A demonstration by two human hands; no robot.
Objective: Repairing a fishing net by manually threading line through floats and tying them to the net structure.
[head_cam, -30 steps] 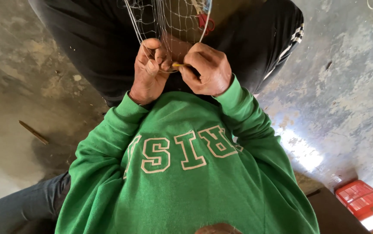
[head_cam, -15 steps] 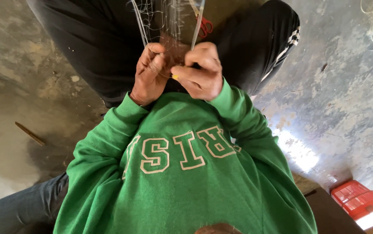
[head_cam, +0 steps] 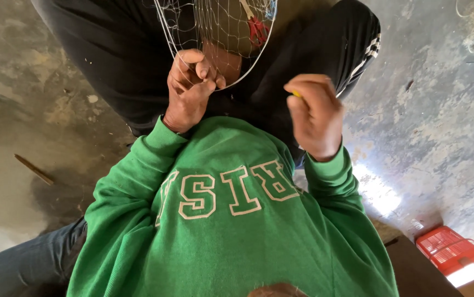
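Left hand [head_cam: 190, 88] pinches the net's rim [head_cam: 215, 38]; my right hand [head_cam: 315, 113], beside it, grips a yellow needle [head_cam: 296, 94], mid-stitch. I judge tension must hold.

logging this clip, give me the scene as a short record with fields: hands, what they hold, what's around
left hand: left hand pinches the edge of a white net strung on a thin curved frame
right hand: right hand raised apart from the net, closed grip on a small yellow tool, mostly hidden
clothing: green sweatshirt, dark trousers
in the net: red object, kind unclear
floor: stained concrete floor; wooden stick on it; red crate
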